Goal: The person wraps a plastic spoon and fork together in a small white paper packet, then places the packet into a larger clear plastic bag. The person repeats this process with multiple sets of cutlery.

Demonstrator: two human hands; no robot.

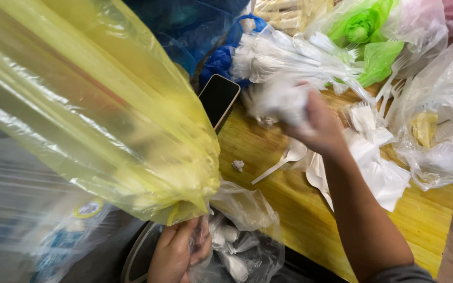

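Yellow translucent plastic, a big bag (95, 105) filling the left half of the frame, hides much of the table (289, 209) and the left hand's (176, 257) wrist; at the bottom centre that hand is pinched shut on the gathered mouth of a clear bag (245, 236) holding white pieces too crumpled to count. Farther up at centre, the right hand (315, 126) is closed around a blurred bundle of white plastic cutlery (279, 99), its direction unreadable, while one white spoon (284, 160) lies just below, handle running toward the lower left. Beyond, one dark phone (218, 98) lies partly hidden, with uncountable forks bagged behind.
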